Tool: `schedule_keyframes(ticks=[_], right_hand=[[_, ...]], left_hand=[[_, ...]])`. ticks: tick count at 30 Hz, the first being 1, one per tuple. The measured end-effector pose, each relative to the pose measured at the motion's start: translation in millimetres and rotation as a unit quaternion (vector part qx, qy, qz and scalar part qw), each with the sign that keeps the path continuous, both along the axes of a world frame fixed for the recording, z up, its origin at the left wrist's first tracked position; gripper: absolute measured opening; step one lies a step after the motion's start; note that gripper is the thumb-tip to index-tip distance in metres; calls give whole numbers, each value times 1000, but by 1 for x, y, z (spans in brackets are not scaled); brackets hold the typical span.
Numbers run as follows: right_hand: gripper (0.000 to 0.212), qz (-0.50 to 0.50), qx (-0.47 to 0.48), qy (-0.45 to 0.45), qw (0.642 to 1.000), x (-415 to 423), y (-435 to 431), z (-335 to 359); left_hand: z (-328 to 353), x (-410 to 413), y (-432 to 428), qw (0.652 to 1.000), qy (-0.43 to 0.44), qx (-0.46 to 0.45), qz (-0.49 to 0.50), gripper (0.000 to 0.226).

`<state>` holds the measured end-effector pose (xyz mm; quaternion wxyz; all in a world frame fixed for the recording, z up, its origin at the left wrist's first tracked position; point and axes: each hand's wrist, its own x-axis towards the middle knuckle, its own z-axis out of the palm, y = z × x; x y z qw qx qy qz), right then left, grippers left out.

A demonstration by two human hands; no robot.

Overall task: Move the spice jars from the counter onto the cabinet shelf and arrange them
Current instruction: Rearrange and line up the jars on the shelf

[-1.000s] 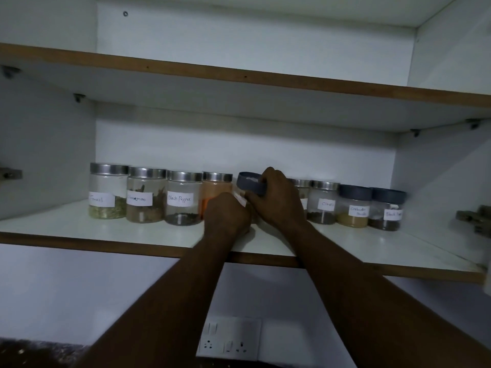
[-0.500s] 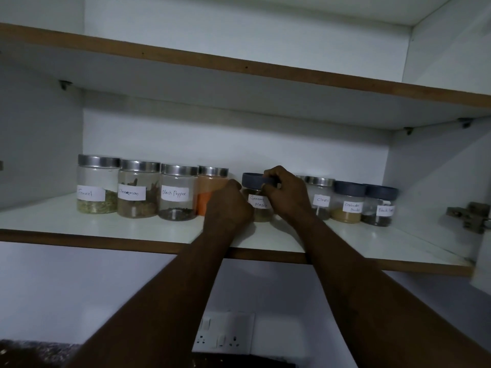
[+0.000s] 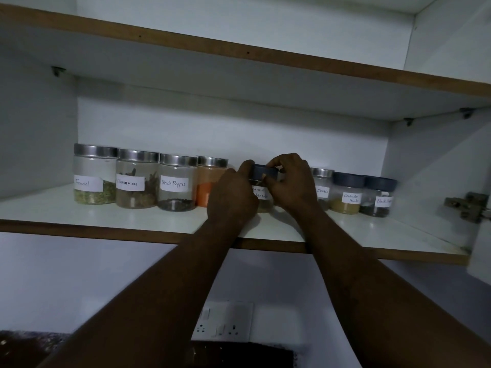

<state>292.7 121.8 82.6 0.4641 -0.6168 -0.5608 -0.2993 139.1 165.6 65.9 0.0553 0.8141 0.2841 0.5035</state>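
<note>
The garam masala jar (image 3: 262, 193), centre frame, now shows its label forward in the shelf (image 3: 106, 216) row, with left hand (image 3: 233, 195) and right hand (image 3: 292, 184) fingers curled round it; alignment appears nearly complete.

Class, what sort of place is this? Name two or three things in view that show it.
Probably a home kitchen: a cabinet shelf holds a row of labelled spice jars, such as the Fennel jar and the Black Pepper jar, and a wall socket sits below.
</note>
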Motion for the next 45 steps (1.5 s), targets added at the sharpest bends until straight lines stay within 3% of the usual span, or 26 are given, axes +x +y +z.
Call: schedule_keyframes(ticks=[6, 10, 13, 17, 25, 30, 35, 39, 45], right_hand=[[23, -8, -47, 4, 999, 2, 3, 1], [52, -21, -118, 34, 992, 3, 9, 3], [78, -56, -202, 8, 978, 1, 13, 5], [87, -82, -233, 0, 969, 1, 15, 5], [95, -97, -224, -3, 970, 2, 15, 2], [89, -98, -171, -5, 980, -3, 9, 3], [65, -3, -81, -27, 996, -14, -2, 3], [59, 54, -54, -65, 995, -33, -5, 3], [82, 98, -158, -120, 975, -66, 17, 4]], left_hand=[[0, 7, 8, 995, 93, 23, 14, 84], [4, 17, 22, 986, 164, 16, 9, 102], [14, 26, 36, 982, 188, -16, -9, 105], [21, 29, 48, 975, 215, -34, -40, 101], [8, 26, 52, 976, 206, -26, -65, 97], [8, 25, 34, 985, 169, 7, -18, 95], [13, 11, 5, 996, 46, 47, 66, 43], [11, -24, -3, 989, -9, 47, 139, 37], [2, -74, 12, 981, -16, 0, 194, 41]])
